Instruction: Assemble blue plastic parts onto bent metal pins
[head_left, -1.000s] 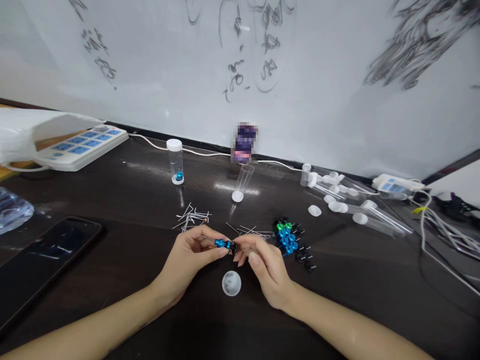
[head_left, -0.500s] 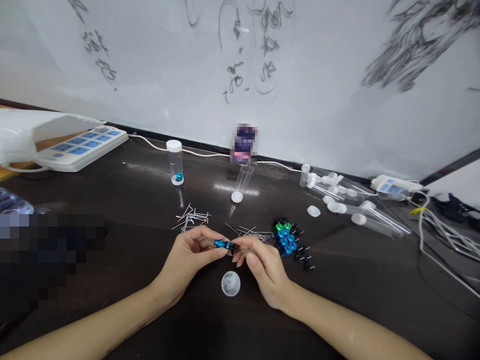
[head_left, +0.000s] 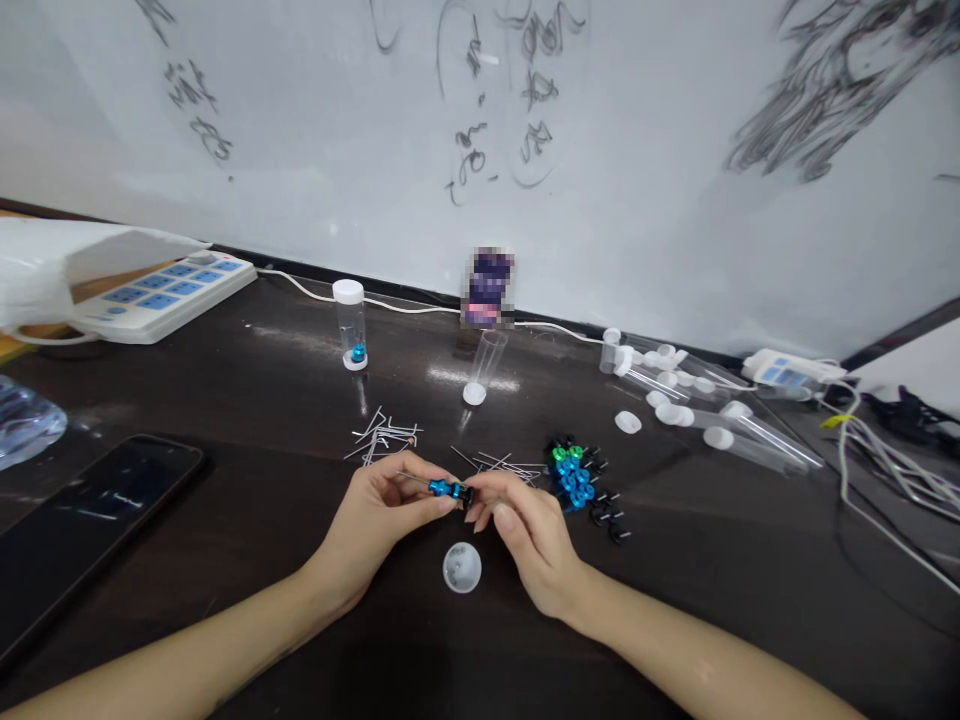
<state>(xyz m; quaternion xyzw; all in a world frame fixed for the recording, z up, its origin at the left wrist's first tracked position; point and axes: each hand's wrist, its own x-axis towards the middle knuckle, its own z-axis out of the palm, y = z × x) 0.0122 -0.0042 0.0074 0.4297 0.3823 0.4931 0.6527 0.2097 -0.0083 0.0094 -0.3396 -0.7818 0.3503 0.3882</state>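
Note:
My left hand [head_left: 375, 525] pinches a small blue-and-black metal part [head_left: 445, 488] between thumb and fingertips. A thin metal rod runs from its left end back towards my left palm. At the black right end, the fingertips of my right hand [head_left: 529, 535] close on the same part and partly hide it. Just below both hands stands a small round white cup [head_left: 462, 568] with tiny dark pieces inside. Thin metal rods [head_left: 510, 466] lie behind my right hand, and L-shaped hex keys [head_left: 386, 432] lie behind my left.
Blue and green metal pieces [head_left: 576, 482] with black parts [head_left: 611, 512] cluster right of my hand. A capped clear tube [head_left: 350, 325] and an uncapped tube [head_left: 487, 360] stand further back. More tubes and caps [head_left: 679, 413] lie right. A phone [head_left: 97, 530] and power strip [head_left: 169, 298] are left.

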